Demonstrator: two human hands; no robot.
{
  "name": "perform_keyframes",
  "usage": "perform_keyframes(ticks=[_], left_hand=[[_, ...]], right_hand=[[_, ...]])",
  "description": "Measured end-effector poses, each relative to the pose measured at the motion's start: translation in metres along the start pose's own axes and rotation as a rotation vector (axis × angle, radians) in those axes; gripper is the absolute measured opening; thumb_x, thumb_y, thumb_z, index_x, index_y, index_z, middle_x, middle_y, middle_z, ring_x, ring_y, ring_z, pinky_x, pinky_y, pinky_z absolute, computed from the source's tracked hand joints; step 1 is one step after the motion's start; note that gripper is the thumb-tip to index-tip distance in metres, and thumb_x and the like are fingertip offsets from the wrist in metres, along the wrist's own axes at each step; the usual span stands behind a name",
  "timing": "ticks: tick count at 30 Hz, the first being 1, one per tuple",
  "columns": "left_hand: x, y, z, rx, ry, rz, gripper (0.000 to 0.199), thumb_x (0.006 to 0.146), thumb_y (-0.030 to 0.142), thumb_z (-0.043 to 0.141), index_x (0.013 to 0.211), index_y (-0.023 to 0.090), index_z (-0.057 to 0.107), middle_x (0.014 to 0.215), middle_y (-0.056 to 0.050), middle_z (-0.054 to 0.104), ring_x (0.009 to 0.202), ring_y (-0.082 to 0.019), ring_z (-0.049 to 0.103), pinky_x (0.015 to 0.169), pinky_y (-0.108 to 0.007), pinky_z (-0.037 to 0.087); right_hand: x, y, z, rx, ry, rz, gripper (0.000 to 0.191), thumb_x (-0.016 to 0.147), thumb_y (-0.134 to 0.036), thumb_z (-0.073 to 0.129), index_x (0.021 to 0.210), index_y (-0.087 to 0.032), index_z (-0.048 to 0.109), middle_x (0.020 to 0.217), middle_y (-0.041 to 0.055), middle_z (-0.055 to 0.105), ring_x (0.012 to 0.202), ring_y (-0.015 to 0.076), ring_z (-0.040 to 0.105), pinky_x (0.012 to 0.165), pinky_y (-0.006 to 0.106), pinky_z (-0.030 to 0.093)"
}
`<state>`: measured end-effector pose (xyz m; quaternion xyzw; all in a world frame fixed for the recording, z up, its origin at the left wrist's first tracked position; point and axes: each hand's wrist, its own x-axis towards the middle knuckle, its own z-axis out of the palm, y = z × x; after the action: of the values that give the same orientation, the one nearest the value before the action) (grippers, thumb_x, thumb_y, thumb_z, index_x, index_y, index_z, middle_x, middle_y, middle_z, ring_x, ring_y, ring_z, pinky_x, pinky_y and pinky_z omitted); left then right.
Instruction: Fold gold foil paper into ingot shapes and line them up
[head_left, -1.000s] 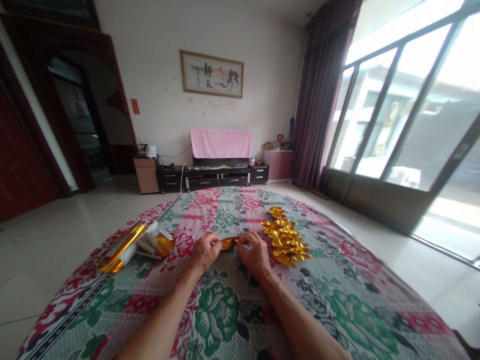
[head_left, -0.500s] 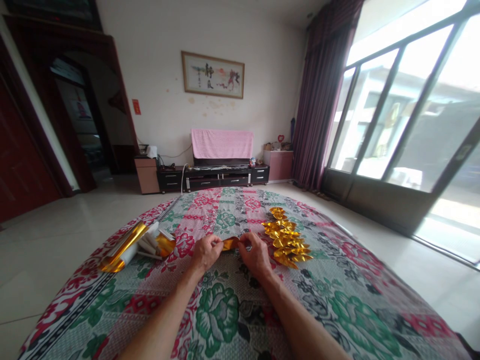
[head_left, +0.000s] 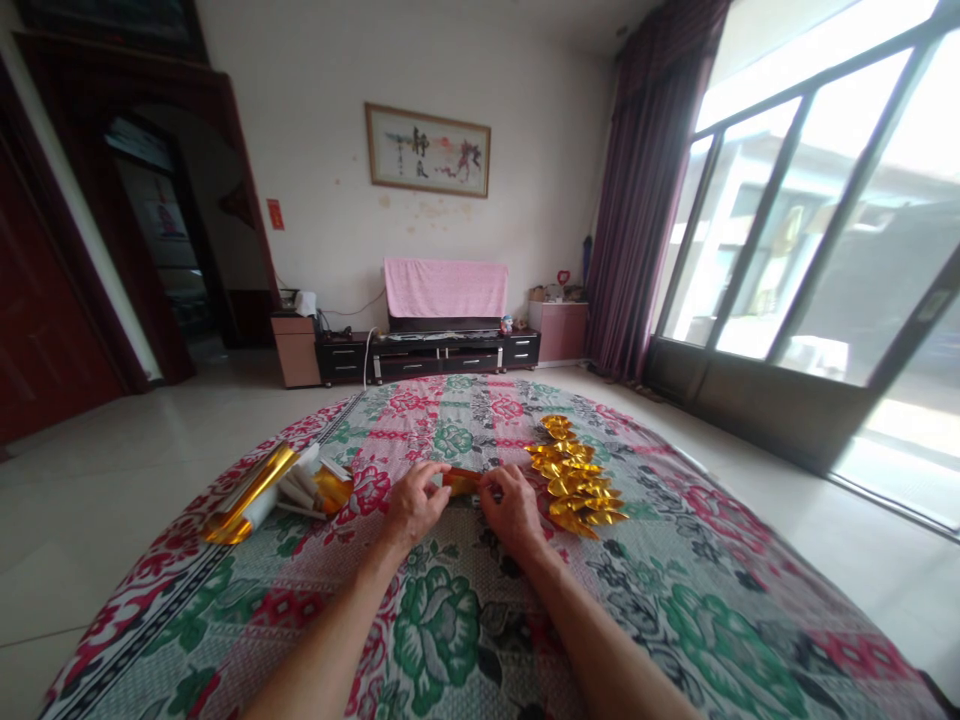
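A small folded piece of gold foil paper (head_left: 464, 483) is held between my two hands above the middle of the patterned cloth. My left hand (head_left: 417, 500) pinches its left end, and my right hand (head_left: 512, 506) grips its right end. Just right of my right hand lies a pile of folded gold pieces (head_left: 576, 477) with pointed ends. To the left rest a roll of gold foil sheets (head_left: 255, 492) and, against it, white and gold papers (head_left: 319, 484).
A flowered cloth (head_left: 439, 630) covers the round table. Beyond it stand a low black cabinet (head_left: 439, 358) and a screen under a pink cloth (head_left: 446, 287). Glass doors (head_left: 795, 220) are at the right, with a purple curtain (head_left: 630, 200) beside them.
The foil piece has turned a little between my fingers, and its shape looks different. My left fingers have shifted slightly upward along it. The piles have stayed in place.
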<state>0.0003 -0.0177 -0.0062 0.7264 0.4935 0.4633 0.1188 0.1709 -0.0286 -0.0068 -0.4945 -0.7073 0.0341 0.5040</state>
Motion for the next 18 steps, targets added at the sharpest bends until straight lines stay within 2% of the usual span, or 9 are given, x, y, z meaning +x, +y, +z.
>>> perform_keyframes(ticks=[4,7,10,13,18], left_hand=[[-0.0004,-0.0015,0.0013,0.017,-0.006,0.105,0.021,0.070,0.011,0.055,0.088,0.019,0.060,0.098,-0.004,0.060,0.069,-0.010,0.059,0.064,-0.021,0.051],[-0.0004,-0.0034,0.0017,0.035,-0.017,0.142,0.014,0.070,0.010,0.054,0.080,0.018,0.059,0.095,-0.005,0.060,0.084,-0.014,0.058,0.069,-0.023,0.051],[-0.0008,-0.0043,0.0012,0.078,-0.043,0.160,0.011,0.069,0.009,0.054,0.075,0.018,0.057,0.095,-0.005,0.059,0.090,-0.016,0.057,0.078,-0.026,0.049],[-0.0017,-0.0038,0.0003,0.128,-0.073,0.177,0.014,0.069,0.008,0.052,0.077,0.018,0.058,0.098,-0.005,0.057,0.095,-0.016,0.056,0.086,-0.029,0.046],[-0.0042,-0.0013,-0.0023,0.222,-0.134,0.179,0.020,0.071,0.006,0.049,0.081,0.018,0.060,0.104,-0.006,0.055,0.098,-0.017,0.054,0.087,-0.030,0.045]], right_hand=[[-0.0007,0.0011,0.0009,-0.012,-0.024,-0.009,0.010,0.072,-0.013,0.050,0.069,-0.017,0.059,0.071,0.0018,0.054,0.064,0.0126,0.051,0.060,0.021,0.038],[-0.0013,0.0022,0.0018,-0.015,-0.051,-0.011,0.010,0.071,-0.012,0.050,0.069,-0.017,0.059,0.071,0.0018,0.057,0.063,0.0124,0.052,0.059,0.020,0.038],[-0.0021,0.0028,0.0024,-0.020,-0.088,-0.011,0.011,0.069,-0.011,0.050,0.069,-0.018,0.058,0.069,0.0009,0.058,0.062,0.0124,0.053,0.060,0.020,0.038],[-0.0029,0.0023,0.0023,-0.022,-0.107,-0.012,0.012,0.070,-0.010,0.049,0.070,-0.019,0.057,0.070,0.0004,0.060,0.064,0.0128,0.055,0.063,0.021,0.040],[-0.0035,-0.0011,0.0001,-0.060,-0.154,-0.050,0.013,0.072,-0.009,0.048,0.072,-0.019,0.056,0.074,0.0013,0.060,0.071,0.0142,0.056,0.068,0.022,0.040]])
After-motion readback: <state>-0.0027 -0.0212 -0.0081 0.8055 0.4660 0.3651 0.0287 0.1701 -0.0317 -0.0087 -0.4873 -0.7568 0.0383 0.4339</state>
